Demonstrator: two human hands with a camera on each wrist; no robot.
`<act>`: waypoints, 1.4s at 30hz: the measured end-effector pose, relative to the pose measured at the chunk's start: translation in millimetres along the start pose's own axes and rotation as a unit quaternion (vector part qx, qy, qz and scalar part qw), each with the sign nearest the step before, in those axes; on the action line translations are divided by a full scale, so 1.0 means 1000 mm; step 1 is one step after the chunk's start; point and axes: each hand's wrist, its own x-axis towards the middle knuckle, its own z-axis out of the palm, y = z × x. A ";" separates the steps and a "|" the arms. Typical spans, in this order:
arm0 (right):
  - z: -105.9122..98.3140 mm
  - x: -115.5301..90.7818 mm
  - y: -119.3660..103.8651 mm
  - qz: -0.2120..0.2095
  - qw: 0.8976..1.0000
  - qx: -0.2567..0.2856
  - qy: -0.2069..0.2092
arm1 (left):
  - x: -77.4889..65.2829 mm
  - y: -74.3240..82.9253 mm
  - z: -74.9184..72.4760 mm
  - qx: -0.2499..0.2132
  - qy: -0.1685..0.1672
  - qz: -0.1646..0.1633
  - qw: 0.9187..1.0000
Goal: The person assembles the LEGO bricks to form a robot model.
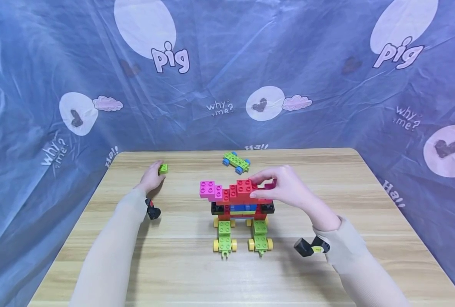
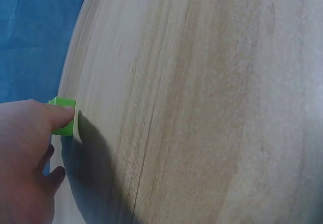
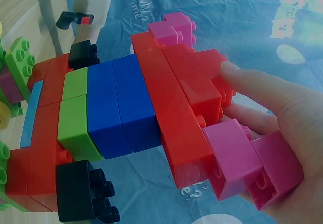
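A figure built of toy building blocks stands mid-table, with red blocks (image 1: 244, 186) on top, pink blocks (image 1: 207, 189) at both ends of that row and wheeled green bases below. My right hand (image 1: 285, 187) grips the top red block between thumb and fingers. Seen from the right wrist, blue blocks (image 3: 121, 105), lime blocks and black blocks (image 3: 75, 191) make up the middle. At the table's left, my left hand (image 1: 152, 177) pinches a small lime-green block (image 1: 164, 169). In the left wrist view, this green block (image 2: 64, 117) is partly covered by the hand.
Behind the figure, a green wheeled base (image 1: 236, 162) with blue wheels lies on the wooden table (image 1: 173, 264). A blue printed cloth (image 1: 220, 68) hangs around the table's back and sides. Black devices are strapped to both wrists.
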 end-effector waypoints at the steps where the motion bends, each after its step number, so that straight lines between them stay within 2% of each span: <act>1: 0.000 0.000 0.000 0.000 1.000 0.000 0.000 | 0.000 0.000 0.000 0.004 -0.002 0.002 1.000; 5: 0.000 0.000 0.000 0.001 1.000 -0.001 0.000 | 0.001 -0.001 0.002 0.002 -0.005 -0.002 1.000; 16: 0.000 0.000 0.001 -0.001 1.000 0.002 0.004 | 0.000 -0.004 0.008 -0.033 0.028 -0.020 0.999; 20: 0.000 0.000 0.000 -0.002 1.000 0.000 0.004 | -0.001 0.002 0.008 -0.036 0.029 -0.031 0.998; 24: -0.001 0.000 0.000 0.000 1.000 -0.001 0.001 | 0.000 0.014 0.005 -0.064 0.030 -0.038 0.997; 26: -0.001 0.000 0.000 0.001 1.000 -0.001 -0.001 | 0.002 0.024 0.002 -0.084 0.034 -0.030 0.995; 29: -0.001 0.000 -0.001 0.003 1.000 -0.001 -0.002 | 0.005 0.042 -0.005 -0.105 0.050 0.006 0.993; 34: -0.001 0.000 -0.002 0.003 1.000 -0.010 0.004 | 0.002 0.082 -0.022 -0.121 0.072 0.059 0.988; 38: -0.001 -0.001 -0.004 0.004 1.000 -0.019 0.007 | -0.006 0.116 -0.037 -0.139 0.093 0.086 0.982; 42: -0.002 -0.001 -0.005 0.005 1.000 -0.019 0.003 | -0.021 0.149 -0.050 -0.146 0.098 0.104 0.979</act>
